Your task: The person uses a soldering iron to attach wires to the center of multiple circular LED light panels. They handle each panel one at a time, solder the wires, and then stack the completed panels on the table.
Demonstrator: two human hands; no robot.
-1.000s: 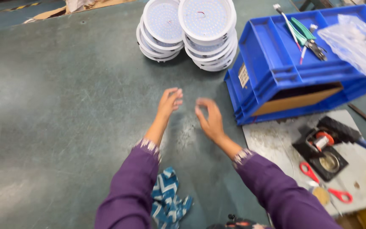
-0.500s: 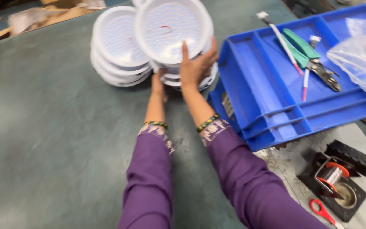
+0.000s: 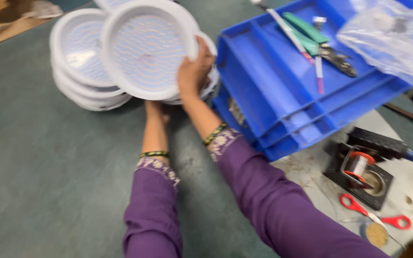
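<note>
1. Two bare hands work at the far middle of the green table (image 3: 48, 191), both arms in purple sleeves with bangles at the wrists.
2. Right hand (image 3: 194, 71): its grip is closed on the right rim of the white round lamp disc (image 3: 146, 50), fingers wrapped behind the edge, thumb on the near side.
3. Left hand (image 3: 155, 111): it reaches under the near edge of that disc; most of it is hidden, so I cannot tell how far its grip is open or what it has hold of.
4. The disc is tilted, its dotted face turned toward the camera, raised above the stack under it.
5. Just left of it stands a second stack of white discs (image 3: 80, 71), touching or nearly touching the held one.
6. Right of the right hand, close beside it, sits a blue plastic tray (image 3: 283, 95) stacked on another.
7. In the tray's far part lie green-handled pliers (image 3: 311, 38), a thin pen-like tool (image 3: 290, 33) and a clear plastic bag (image 3: 393, 40).
8. Near right, off the tray, a solder spool on a black stand (image 3: 359, 165) sits, with red-handled scissors (image 3: 376, 217) nearer still.
9. Far left corner shows brown cardboard (image 3: 5, 19).
</note>
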